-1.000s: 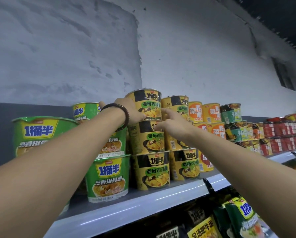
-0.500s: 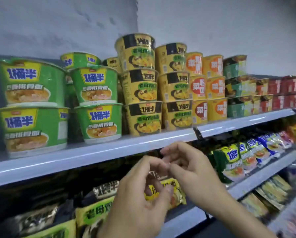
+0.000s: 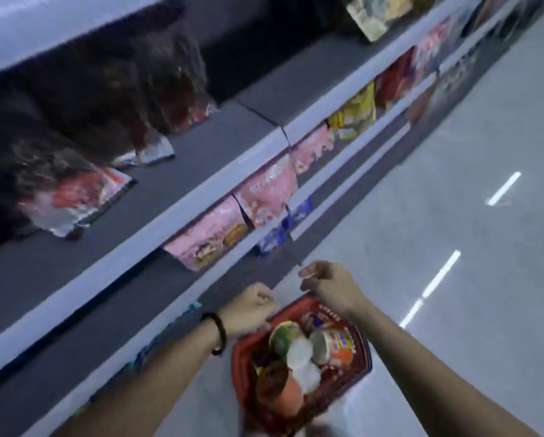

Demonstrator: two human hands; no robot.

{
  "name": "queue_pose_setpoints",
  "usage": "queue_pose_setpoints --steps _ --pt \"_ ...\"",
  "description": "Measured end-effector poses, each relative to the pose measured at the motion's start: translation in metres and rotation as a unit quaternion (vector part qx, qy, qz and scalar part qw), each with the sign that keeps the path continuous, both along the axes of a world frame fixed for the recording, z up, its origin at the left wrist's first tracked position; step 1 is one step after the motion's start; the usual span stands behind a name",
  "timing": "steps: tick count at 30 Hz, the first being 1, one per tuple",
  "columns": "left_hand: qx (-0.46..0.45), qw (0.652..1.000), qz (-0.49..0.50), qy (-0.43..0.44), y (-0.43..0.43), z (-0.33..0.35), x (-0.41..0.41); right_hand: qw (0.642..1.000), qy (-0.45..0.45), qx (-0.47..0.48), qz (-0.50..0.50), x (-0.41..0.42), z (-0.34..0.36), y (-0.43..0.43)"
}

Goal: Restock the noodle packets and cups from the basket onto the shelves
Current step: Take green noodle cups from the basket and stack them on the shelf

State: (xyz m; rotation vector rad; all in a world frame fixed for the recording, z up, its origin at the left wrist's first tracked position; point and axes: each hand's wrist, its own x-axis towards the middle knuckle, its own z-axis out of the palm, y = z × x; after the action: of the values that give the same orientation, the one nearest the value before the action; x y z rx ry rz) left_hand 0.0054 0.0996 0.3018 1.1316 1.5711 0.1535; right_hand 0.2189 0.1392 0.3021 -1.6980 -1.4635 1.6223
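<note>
A red plastic mesh basket (image 3: 364, 353) stands on the pale grey floor (image 3: 453, 216), holding about 4 noodle cups: a green-lidded cup (image 3: 282, 337), a cup on its side (image 3: 325, 343) and an orange cup (image 3: 284, 393) among them, all blurred. The left hand (image 3: 252, 310), with a dark bead bracelet (image 3: 219, 334) on its wrist, hangs over the basket's far left rim with its fingers curled under; its palm is hidden, so I cannot tell whether it grips anything. The right hand (image 3: 331, 288) hangs over the basket's far rim, fingers loosely bent, with nothing seen in it. Beyond the basket run the shelves (image 3: 201, 197), which bear pink noodle packets (image 3: 266, 190), blue packets (image 3: 277, 236), yellow packets (image 3: 355, 112) and dark red packets (image 3: 84, 197). Print on every packet is smeared beyond reading.
</note>
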Motion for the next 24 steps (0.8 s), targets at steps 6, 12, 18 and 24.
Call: queue_pose_setpoints --steps 6,12,18,24 --pt "-0.153 0.986 0.022 0.065 -0.04 -0.158 -0.022 0.977 -0.108 -0.175 -0.049 0.01 -0.159 -0.082" --pt "-0.23 0.97 0.06 0.059 -0.091 -0.285 -0.035 0.948 -0.158 -0.274 -0.031 -0.012 -0.302 -0.146" --pt "-0.272 0.949 0.16 0.002 -0.116 -0.375 -0.038 0.954 -0.189 -0.218 -0.08 -0.04 -0.411 -0.132" --pt "-0.274 0.926 0.26 -0.012 -0.144 -0.431 -0.044 0.937 -0.186 -0.257 -0.146 -0.08 -0.486 -0.106"
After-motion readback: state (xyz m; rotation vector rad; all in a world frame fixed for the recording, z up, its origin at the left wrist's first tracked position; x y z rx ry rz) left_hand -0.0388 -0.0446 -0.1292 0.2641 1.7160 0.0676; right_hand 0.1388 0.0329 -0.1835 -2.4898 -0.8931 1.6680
